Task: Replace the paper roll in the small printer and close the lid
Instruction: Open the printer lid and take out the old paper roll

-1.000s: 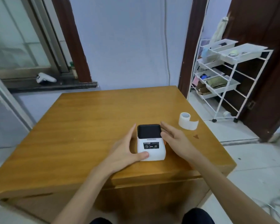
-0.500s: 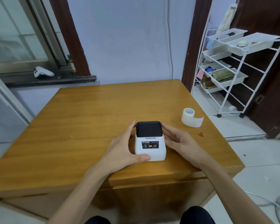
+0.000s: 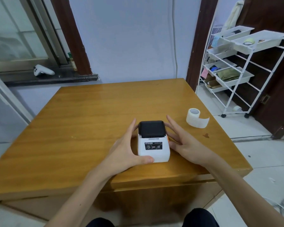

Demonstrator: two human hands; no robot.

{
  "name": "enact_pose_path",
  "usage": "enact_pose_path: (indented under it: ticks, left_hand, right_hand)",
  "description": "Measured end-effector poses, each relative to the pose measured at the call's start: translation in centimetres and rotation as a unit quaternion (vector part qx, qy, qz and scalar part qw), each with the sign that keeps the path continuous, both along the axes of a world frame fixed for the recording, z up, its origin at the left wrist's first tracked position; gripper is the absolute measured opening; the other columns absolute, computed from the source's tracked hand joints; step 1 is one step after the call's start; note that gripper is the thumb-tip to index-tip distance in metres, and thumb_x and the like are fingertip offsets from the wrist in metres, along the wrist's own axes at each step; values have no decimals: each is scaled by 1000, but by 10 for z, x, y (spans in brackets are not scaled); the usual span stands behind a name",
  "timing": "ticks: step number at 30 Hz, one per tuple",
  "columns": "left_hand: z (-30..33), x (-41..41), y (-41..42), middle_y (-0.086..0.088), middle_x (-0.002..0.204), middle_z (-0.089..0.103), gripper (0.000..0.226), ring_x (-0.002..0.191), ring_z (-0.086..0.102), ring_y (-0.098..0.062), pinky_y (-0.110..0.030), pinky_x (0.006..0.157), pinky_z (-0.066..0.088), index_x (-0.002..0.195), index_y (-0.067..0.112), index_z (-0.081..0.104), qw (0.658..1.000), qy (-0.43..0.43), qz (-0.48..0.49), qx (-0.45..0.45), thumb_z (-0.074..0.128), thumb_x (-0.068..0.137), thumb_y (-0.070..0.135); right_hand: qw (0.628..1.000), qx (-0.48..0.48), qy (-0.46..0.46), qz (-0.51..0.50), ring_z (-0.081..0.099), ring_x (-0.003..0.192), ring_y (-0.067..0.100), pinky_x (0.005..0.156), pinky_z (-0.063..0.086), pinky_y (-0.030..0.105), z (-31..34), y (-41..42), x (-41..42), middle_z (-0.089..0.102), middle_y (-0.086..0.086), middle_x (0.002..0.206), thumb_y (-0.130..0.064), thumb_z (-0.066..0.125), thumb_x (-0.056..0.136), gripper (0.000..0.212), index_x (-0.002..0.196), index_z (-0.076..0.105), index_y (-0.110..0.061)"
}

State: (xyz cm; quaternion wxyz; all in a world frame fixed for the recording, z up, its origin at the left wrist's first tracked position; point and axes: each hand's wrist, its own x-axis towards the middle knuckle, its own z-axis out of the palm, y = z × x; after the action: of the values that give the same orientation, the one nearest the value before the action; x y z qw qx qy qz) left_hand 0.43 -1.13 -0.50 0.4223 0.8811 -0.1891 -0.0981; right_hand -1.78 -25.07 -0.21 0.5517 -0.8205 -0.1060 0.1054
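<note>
A small white printer (image 3: 154,149) with a black lid (image 3: 151,128) stands near the front edge of the wooden table (image 3: 88,125). The lid looks down. My left hand (image 3: 126,148) wraps the printer's left side, thumb on its front lower corner. My right hand (image 3: 182,141) rests against the printer's right side with fingers spread, next to an orange part. A white paper roll (image 3: 193,117) with a loose tail lies on the table to the right, away from both hands.
A white wire rack on wheels (image 3: 239,71) with trays of oddments stands right of the table by a dark door. A white game controller (image 3: 43,71) lies on the window ledge at the back left. My knees show below the table's front edge.
My fingers on both sides have slid up toward the black lid, and the right hand's fingers have spread. The printer stays in place. The view has shifted slightly.
</note>
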Motion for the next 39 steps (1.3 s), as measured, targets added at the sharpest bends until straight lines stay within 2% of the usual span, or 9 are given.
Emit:
enact_pose_path:
  ticks: [4,8,12,16,22,24,27,33,39]
  left_hand:
    - [-1,0,-1,29,159,21,127,146,29,-4,-51,119,28,131,74,-13,1000,3,3,-10,75,39,85]
    - [-2,-1,0,26,160,21,125,148,27,-8,-53,119,28,130,75,-14,1000,5,4,-6,74,43,85]
    - [-3,0,1,22,161,23,125,149,25,-11,-53,118,29,134,71,-16,999,-9,1,30,73,48,85]
    - [-3,0,2,22,161,24,126,148,27,-10,-52,118,29,138,68,-15,1000,-7,-2,22,73,49,85]
    - [9,1,5,19,157,31,115,140,35,-2,-44,120,29,152,46,16,985,97,14,-140,63,57,88]
    - [9,-1,4,21,155,34,110,141,36,-6,-44,118,32,151,50,19,988,92,10,-126,67,57,84]
    - [3,-4,3,26,154,33,115,145,31,-13,-53,118,28,145,65,4,997,47,0,-61,76,56,79]
    - [4,-4,3,37,152,30,121,142,33,0,-49,119,27,135,74,-9,999,23,-4,-43,83,58,66]
    - [4,-5,4,43,146,29,118,142,32,3,-48,120,26,130,77,-9,999,10,-9,-32,83,58,65]
  right_hand:
    - [1000,-8,-13,-4,31,141,-2,116,33,26,0,2,0,21,-21,159,0,48,98,82,151,3,-45]
    - [1000,14,-13,-12,35,139,-1,110,38,21,1,1,0,26,-21,157,0,49,98,79,151,11,-44]
    - [996,72,10,-61,46,133,2,111,39,34,5,5,0,40,-22,150,-22,59,95,67,148,27,-46]
    - [994,40,-2,-102,52,123,0,101,43,27,8,17,5,45,-23,143,-35,66,88,68,146,32,-43]
    - [981,96,-2,-168,64,109,2,99,52,38,4,25,9,63,-22,125,-44,67,85,50,133,54,-40]
    - [975,96,-11,-202,68,103,6,89,58,44,7,30,13,67,-13,122,-54,65,82,48,127,60,-37]
    - [965,67,-23,-253,71,86,14,77,60,49,17,41,21,73,-7,104,-61,58,83,41,110,66,-31]
    - [961,4,7,-278,69,85,27,86,55,52,34,45,43,72,6,87,-86,39,63,78,90,67,-18]
    - [956,-30,52,-287,67,90,35,90,52,54,38,43,56,71,18,96,-95,29,59,109,99,66,-1]
